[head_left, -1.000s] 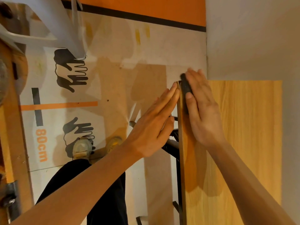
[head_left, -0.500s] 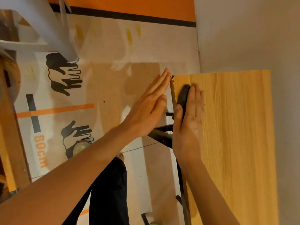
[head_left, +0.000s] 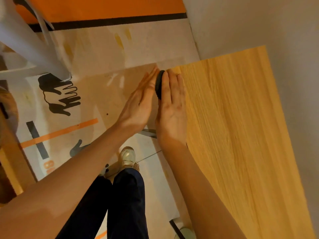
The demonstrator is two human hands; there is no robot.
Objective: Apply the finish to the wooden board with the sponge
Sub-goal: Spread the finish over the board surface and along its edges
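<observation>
I've got the wooden board filling the right of my view, pale grain running along its length, one long edge facing my legs. My right hand lies flat along that near edge, by the board's far corner, fingers stretched out straight. Under its fingers sits the sponge, a dark rounded pad, pressed right on the board's edge; only its outer rim peeks out past my index finger. So the right grip is a flat press rather than a closed fist, palm and fingers pinning the sponge to the wood.

My left hand comes in just beside the board's edge, open and flat too, fingers together, holding nothing. Its fingertips sit close against the sponge's outer rim; I can't tell whether they actually touch it.

Below the board's edge I see a thin metal bar poking out between my two wrists. Further down from the board is the floor, covered with sheeting printed with black handprints and an orange stripe. My dark trousers and one pale shoe stand on it.
</observation>
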